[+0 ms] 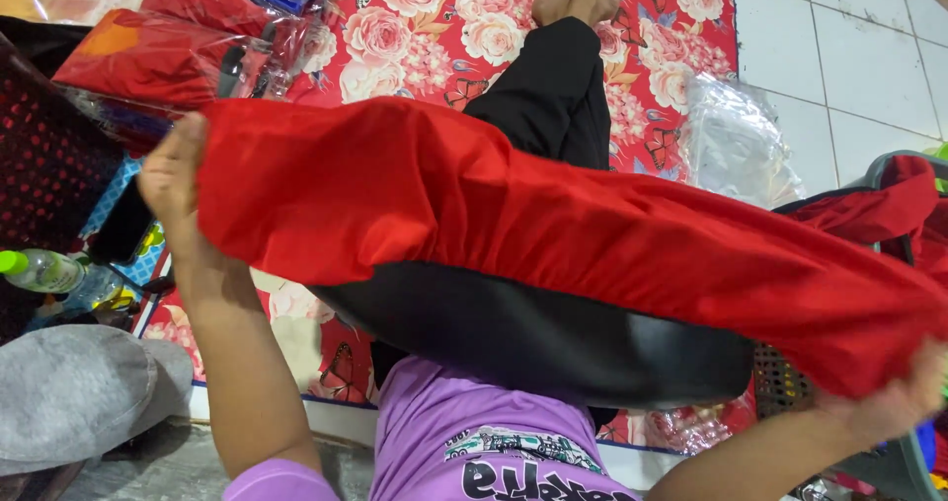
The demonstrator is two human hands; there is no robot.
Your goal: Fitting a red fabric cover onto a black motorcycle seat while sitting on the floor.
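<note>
Hands hold red cloth (553, 234) stretched: left hand (173, 180) closed on it at 9 o'clock, right hand (904, 402) closed at 4 o'clock.

One view only, head-worn, so I have no second angle and no shared ground to note. It looks steeply down the wearer's own front: purple shirt (464, 432) at the bottom edge, outstretched legs (553, 96) running away toward the top. Very close range; the red cloth (553, 225) stretched between left hand (173, 180) and right hand (904, 397) fills the middle band. Floral mat (444, 27) lies ahead, white floor tiles (839, 47) upper right. Horizon tilts down to the right.
</note>
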